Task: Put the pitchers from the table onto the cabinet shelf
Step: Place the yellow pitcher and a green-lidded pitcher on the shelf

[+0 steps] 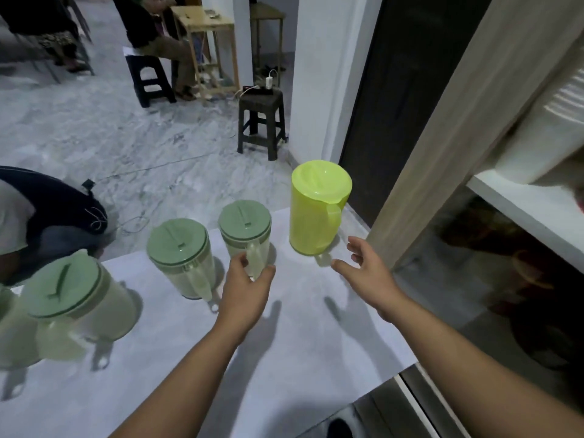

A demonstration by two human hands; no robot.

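Four pitchers upright on desk (284, 343). Left hand (245, 287) fingers curled around clear pitcher (246, 235) handle; right hand (366, 270) fingers spread, empty, near yellow pitcher (316, 210).

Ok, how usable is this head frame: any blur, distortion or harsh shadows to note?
Head view: wide-angle bending bows the cabinet frame; the leftmost pitcher at the edge is soft and smeared; both arms cast sharp double shadows on the table; the lower cabinet interior is dark; the yellow pitcher is crisp.
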